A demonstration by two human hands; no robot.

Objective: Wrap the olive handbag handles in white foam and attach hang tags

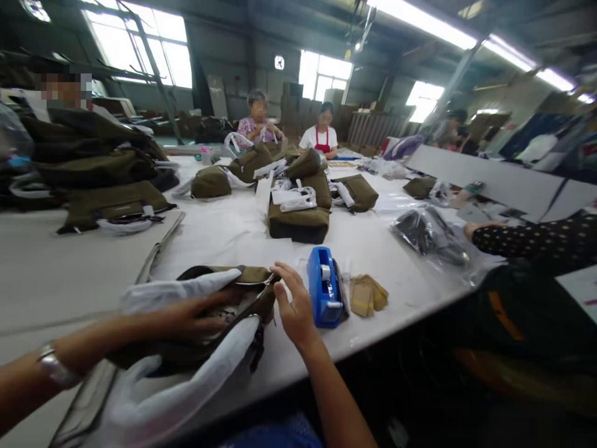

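An olive bag (259,275) lies unzipped on the white table, its handles wrapped in white paper. My left hand (198,314) reaches into the bag's opening, fingers spread and slightly blurred; no object shows in it. At the zipper end, on the bag's right corner, my right hand (293,302) has its thumb and forefinger around the edge, apparently pinching it. Just right of that hand stands a blue tape dispenser (323,286), with brown paper tags (368,295) beside it.
Several olive bags (298,224) are piled mid-table, with more stacked at the left (112,202). A plastic-wrapped item (431,236) lies at the right, near another person's hand and dotted sleeve (527,239). Two people sit across the table.
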